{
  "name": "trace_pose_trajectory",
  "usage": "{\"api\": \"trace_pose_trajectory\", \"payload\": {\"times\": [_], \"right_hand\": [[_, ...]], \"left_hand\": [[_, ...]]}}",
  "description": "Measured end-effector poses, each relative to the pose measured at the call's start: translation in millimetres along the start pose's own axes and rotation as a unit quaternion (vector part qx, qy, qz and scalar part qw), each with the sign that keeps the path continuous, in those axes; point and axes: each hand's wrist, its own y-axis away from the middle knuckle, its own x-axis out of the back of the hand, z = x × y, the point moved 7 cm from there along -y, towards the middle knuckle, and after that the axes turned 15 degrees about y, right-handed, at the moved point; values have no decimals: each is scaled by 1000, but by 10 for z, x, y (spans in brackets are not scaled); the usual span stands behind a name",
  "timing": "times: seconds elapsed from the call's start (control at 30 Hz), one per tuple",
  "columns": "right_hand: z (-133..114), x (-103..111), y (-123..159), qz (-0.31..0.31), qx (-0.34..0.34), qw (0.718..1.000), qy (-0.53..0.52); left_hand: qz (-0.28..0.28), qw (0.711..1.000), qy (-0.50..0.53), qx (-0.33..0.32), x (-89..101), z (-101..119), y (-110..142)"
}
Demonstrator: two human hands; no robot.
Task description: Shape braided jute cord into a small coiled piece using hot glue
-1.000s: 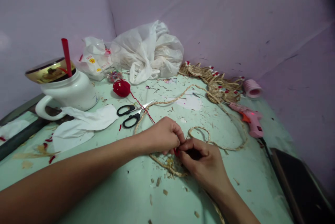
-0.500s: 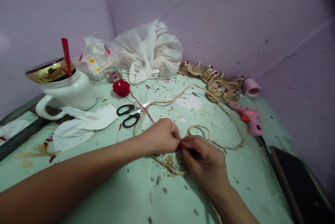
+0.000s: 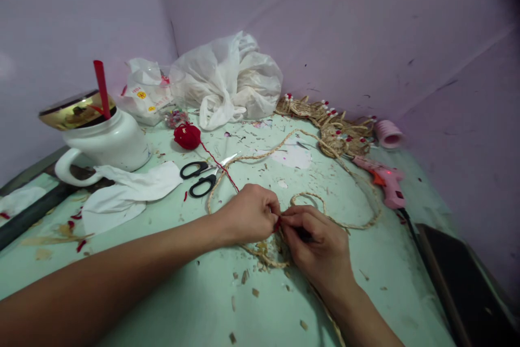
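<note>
My left hand (image 3: 254, 214) is closed, with red yarn (image 3: 221, 165) running into it from a red yarn ball (image 3: 187, 136). Fingertips of my right hand (image 3: 314, 236) are pinched against it, and a bit of the red yarn shows between the two hands. What exactly lies inside both pinches is mostly hidden by the fingers. A braided straw cord (image 3: 266, 261) passes below the hands, loops across the table and runs on under my right forearm. Black-handled scissors (image 3: 203, 184) lie part-open just beyond my left wrist, the yarn crossing their blades.
A pink glue gun (image 3: 385, 179) with a lit red light lies at the right, near straw pieces with beads (image 3: 345, 136) and a pink spool (image 3: 389, 134). A white mug (image 3: 109, 144), white cloth (image 3: 134, 190) and plastic bag (image 3: 231, 82) stand left and back. Scraps litter the green table (image 3: 195, 303).
My hands stay together in almost the same place. The right fingers have shifted slightly, and a little more red yarn shows between the hands. The view has moved very slightly.
</note>
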Motion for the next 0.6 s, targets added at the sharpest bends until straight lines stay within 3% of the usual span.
{"api": "trace_pose_trajectory", "payload": {"times": [0.3, 0.6], "right_hand": [[135, -18, 17, -30, -91, 995, -38], [298, 24, 86, 24, -245, 964, -102]], "left_hand": [[7, 982, -161, -102, -44, 102, 152], [65, 958, -244, -136, -32, 164, 219]]}}
